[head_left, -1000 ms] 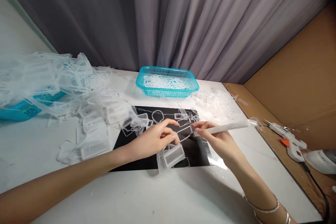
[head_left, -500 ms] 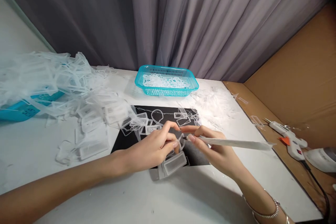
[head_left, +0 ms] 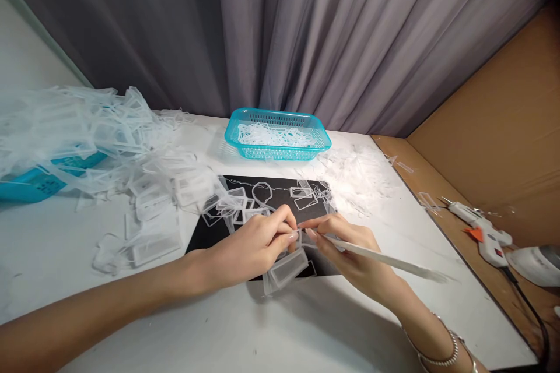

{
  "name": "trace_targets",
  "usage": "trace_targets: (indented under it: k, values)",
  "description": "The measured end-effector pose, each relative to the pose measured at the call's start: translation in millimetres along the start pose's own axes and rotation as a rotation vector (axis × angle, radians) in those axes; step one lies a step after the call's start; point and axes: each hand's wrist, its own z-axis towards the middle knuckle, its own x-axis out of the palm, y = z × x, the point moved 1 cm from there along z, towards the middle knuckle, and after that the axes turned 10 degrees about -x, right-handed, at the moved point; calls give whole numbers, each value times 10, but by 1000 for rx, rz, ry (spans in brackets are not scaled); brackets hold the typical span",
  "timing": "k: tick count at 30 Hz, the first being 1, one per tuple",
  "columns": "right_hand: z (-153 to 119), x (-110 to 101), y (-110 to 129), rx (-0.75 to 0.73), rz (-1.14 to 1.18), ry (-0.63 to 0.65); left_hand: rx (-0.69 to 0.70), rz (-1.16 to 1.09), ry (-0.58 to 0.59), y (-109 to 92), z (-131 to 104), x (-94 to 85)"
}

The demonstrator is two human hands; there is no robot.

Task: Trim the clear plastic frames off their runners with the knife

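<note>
Over a black mat [head_left: 205,239], my left hand [head_left: 258,245] pinches a translucent plastic piece [head_left: 289,268] with a rectangular raised frame that hangs below the fingers. My right hand [head_left: 356,247] is closed around a slim tool [head_left: 385,258] with a long whitish handle; its dark tip reaches the plastic close to my left fingertips. What kind of tool it is I cannot make out. Both sets of fingertips almost meet. More clear frames [head_left: 231,201] and a plastic ring [head_left: 262,193] lie on the mat behind my hands.
A blue basket [head_left: 280,153] holding thin white plastic strips stands at the back. To the left, a large heap of translucent pieces [head_left: 74,122] covers a blue container [head_left: 35,183]. White scraps [head_left: 359,178] lie at right, near a power strip [head_left: 490,239] on brown board.
My right hand has turned a little, and the tool's far end has dropped lower. Its tip and my right fingers have come closer to my left fingertips.
</note>
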Motion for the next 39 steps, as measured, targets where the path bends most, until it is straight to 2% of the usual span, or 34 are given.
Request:
trace_targets:
  k: [7, 12, 14, 16, 18, 20, 22, 24, 26, 32, 39]
  values:
    - [2, -6, -3, -66, -62, -10, 1, 69, -11, -1, 4, -29]
    - [16, -13, -3, -105, -140, -11, -57, 25, 39, -75, -10, -58]
    - [21, 2, -8, -151, -211, -34, -86, -29, 61, -95, -14, -75]
    - [24, 30, -11, -260, -321, -68, -146, -130, 99, -90, -2, -95]
    - [23, 69, -12, -400, -455, -76, -224, -258, 192, -61, 24, -111]
    - [20, 109, -10, -510, -583, -56, -285, -389, 337, -18, 55, -116]
    - [14, 141, -5, -583, -668, -24, -313, -496, 491, 21, 79, -112]
    - [7, 158, 0, -624, -715, -11, -317, -569, 576, 50, 94, -109]
    - [-2, 165, -1, -632, -734, -9, -311, -596, 565, 63, 103, -113]
    - [-42, 150, 11, -562, -706, -12, -296, -572, 390, 50, 104, -148]
    - [-74, 143, 13, -576, -626, 25, -307, -534, 325, 72, 93, -125]
